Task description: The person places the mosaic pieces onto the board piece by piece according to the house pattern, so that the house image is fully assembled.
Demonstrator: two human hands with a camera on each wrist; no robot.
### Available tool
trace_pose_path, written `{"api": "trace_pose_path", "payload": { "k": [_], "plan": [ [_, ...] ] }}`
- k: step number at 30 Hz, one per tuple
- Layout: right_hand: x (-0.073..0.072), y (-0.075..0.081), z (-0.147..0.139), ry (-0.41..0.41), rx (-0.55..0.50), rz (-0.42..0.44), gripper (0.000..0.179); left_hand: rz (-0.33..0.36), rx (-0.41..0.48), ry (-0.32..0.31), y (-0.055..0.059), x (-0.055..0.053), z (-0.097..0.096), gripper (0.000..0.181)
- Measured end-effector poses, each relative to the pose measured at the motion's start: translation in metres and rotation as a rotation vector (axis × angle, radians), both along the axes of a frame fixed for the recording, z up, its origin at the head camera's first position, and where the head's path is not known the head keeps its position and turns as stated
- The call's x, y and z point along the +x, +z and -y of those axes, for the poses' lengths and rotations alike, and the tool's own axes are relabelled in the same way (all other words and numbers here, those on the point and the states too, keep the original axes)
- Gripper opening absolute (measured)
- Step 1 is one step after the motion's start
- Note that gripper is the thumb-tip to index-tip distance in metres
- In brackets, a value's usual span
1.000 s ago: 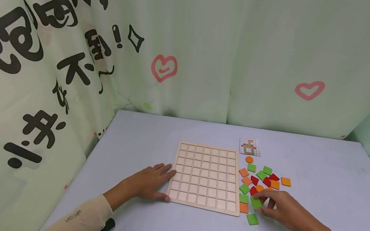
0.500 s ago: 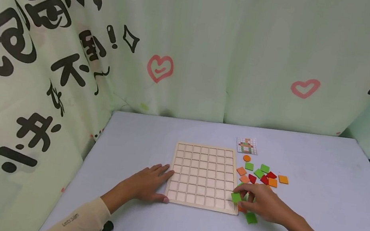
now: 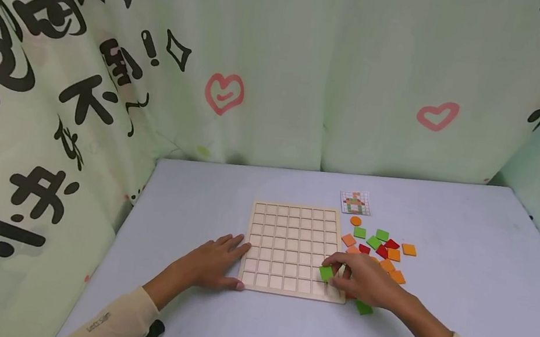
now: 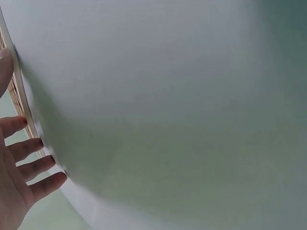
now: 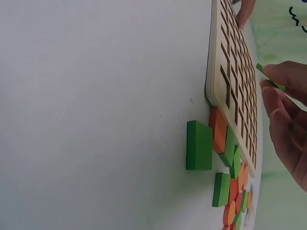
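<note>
A wooden grid board (image 3: 289, 248) with bare square cells lies flat on the table. My left hand (image 3: 215, 262) rests at the board's left edge, fingers spread and straight, thumb at the near corner. In the left wrist view the same hand (image 4: 19, 167) appears beside the board's rim. My right hand (image 3: 366, 279) pinches a green square tile (image 3: 326, 273) between thumb and fingers, over the right part of the board. The right wrist view shows this tile (image 5: 269, 76) held edge-on, apart from the board. Part of the board's right side is hidden behind my right hand.
Loose tiles lie right of the board: green squares (image 3: 374, 242), red pieces (image 3: 382, 251), orange squares (image 3: 409, 249) and an orange disc (image 3: 355, 221). A small pattern card (image 3: 355, 202) lies beyond the board. A green tile (image 3: 363, 307) lies near the board's near right corner. Curtains enclose the table.
My right hand has picked the green tile out of the loose pieces and carried it left over the board. My left hand stays at the board's edge. The head view has shifted slightly.
</note>
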State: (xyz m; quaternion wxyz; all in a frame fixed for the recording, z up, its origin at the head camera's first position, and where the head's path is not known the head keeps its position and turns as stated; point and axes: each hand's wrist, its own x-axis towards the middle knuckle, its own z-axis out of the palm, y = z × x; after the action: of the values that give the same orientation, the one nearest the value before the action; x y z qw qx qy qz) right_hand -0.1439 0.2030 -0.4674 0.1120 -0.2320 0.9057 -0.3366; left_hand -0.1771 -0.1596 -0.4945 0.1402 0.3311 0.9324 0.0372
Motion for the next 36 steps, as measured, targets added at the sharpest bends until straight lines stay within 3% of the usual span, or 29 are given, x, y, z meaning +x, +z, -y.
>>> {"api": "trace_pose_path", "payload": {
  "k": [18, 36],
  "plan": [
    [-0.012, -0.017, 0.029, -0.028, -0.095, 0.047, 0.027, -0.029, -0.033, -0.001, -0.003, -0.001, 0.000, 0.089],
    [-0.013, -0.029, 0.077, 0.019, -0.145, 0.081, 0.023, -0.058, -0.058, 0.012, -0.003, 0.001, -0.002, 0.090]
  ]
}}
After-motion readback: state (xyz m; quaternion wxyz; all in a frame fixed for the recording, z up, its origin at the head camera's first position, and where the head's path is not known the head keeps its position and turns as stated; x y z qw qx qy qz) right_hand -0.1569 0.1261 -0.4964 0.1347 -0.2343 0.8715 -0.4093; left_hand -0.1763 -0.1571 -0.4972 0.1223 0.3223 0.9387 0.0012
